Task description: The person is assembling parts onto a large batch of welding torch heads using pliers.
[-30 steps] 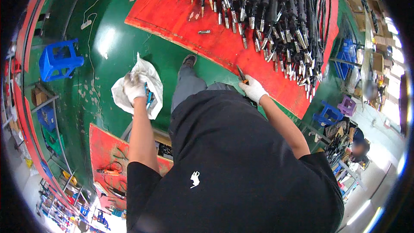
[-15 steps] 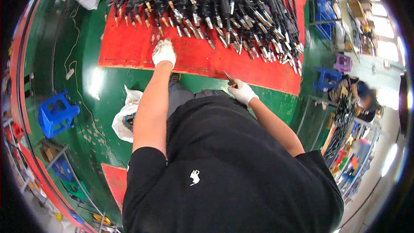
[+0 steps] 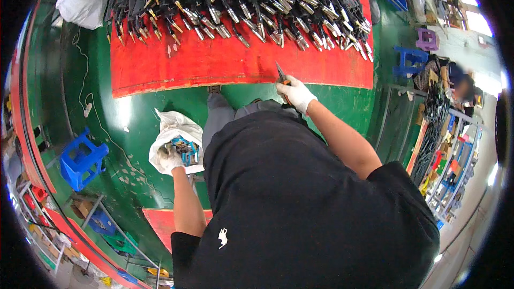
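Note:
My gloved left hand (image 3: 169, 159) reaches into the mouth of a white sack (image 3: 176, 120) on my left. Its fingers are blurred against the contents, so whether it holds anything does not show. Small blue and silvery packets or parts (image 3: 187, 151) lie in the sack beside it. In my gloved right hand (image 3: 297, 96) is a pair of pointed pliers (image 3: 281, 74) with orange on the handles, tips pointing up and away over the near edge of the red table (image 3: 241, 69). Many black cables (image 3: 235, 0) with silver and brass-coloured metal ends lie heaped across the table's far part.
A blue stool (image 3: 83, 161) stands on the green floor to the left, with a white cord (image 3: 110, 136) running nearby. A white bag (image 3: 84, 1) is at the far left. On the right are blue (image 3: 411, 61) and purple stools (image 3: 427, 38), shelving and another person.
My left hand has left the table near the cable ends and come back down to the sack. The right hand, still holding the pliers, has shifted slightly up and left.

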